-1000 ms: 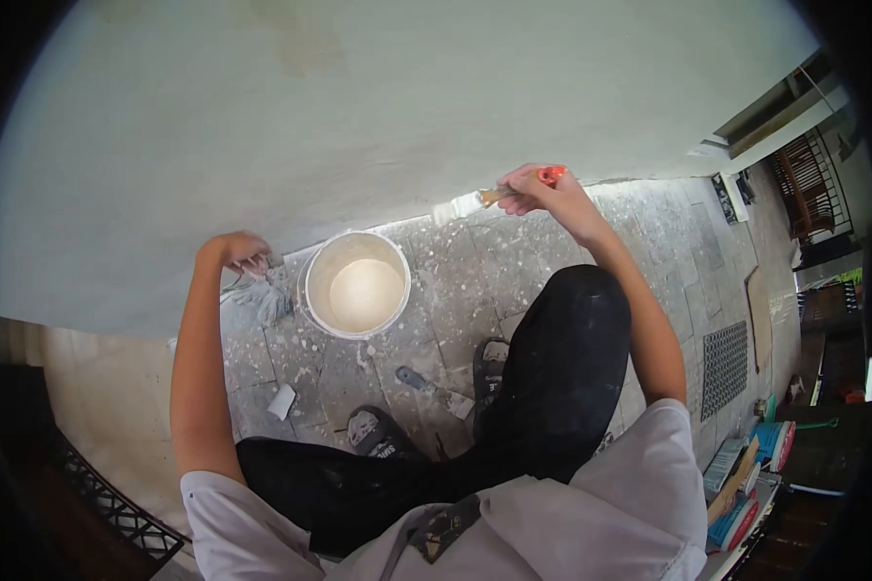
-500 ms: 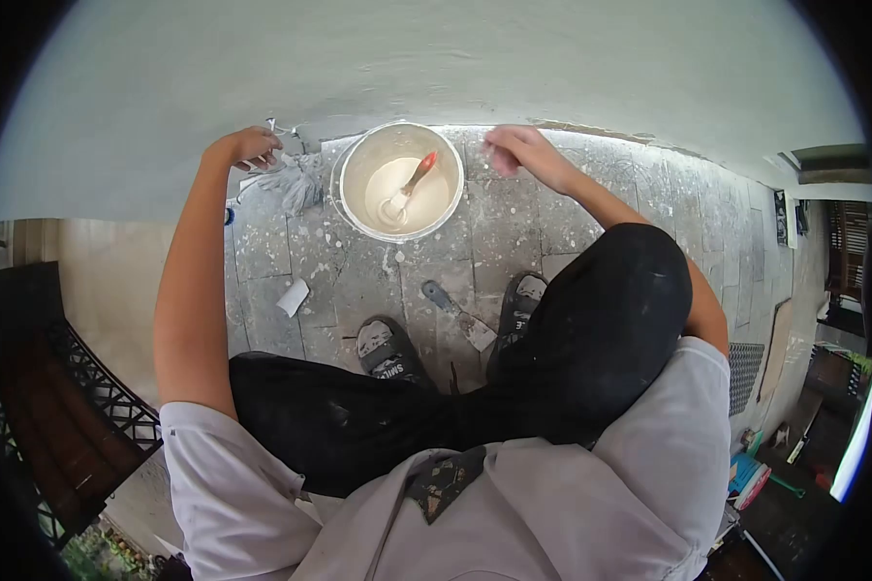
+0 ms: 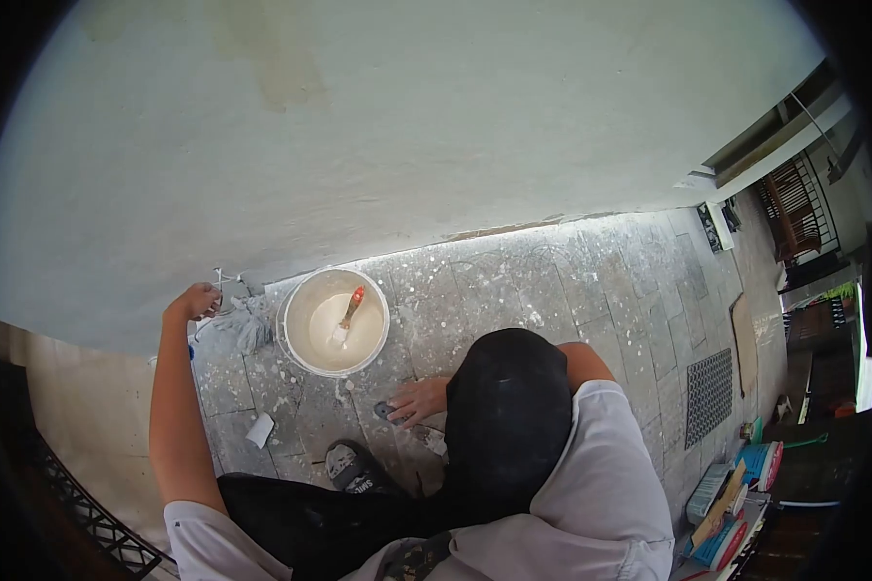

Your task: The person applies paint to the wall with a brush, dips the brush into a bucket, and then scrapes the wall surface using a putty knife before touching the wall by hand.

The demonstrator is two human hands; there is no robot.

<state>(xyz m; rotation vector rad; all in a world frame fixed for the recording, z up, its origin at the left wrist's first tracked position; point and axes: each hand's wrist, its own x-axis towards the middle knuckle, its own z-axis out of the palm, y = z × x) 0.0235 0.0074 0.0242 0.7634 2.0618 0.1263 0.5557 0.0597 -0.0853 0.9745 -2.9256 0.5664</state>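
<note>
My right hand [image 3: 420, 400] reaches down to the paving with its fingers spread over a putty knife, whose dark handle [image 3: 386, 412] shows at the fingertips. Part of its blade [image 3: 436, 443] appears below the hand. At the foot of the wall, my left hand [image 3: 202, 301] has bent fingers beside a grey stringy bundle [image 3: 247, 327]; what is in them, if anything, is hidden. Between the hands stands a white bucket [image 3: 382, 341] of cream-coloured paint [image 3: 322, 334]. A paintbrush [image 3: 353, 307] with a red-tipped handle leans in it, bristles in the paint.
A pale wall [image 3: 407, 126] rises behind the bucket. A white scrap [image 3: 260, 430] lies on the spattered paving [image 3: 513, 290]. A dark mat [image 3: 709, 397] and several containers, including a blue one [image 3: 722, 544], are at the right. My sandalled foot [image 3: 354, 468] is below the bucket.
My right hand has moved from beside the bucket down to the putty knife. My left hand stays by the grey bundle. The view has tilted and turned, showing more wall.
</note>
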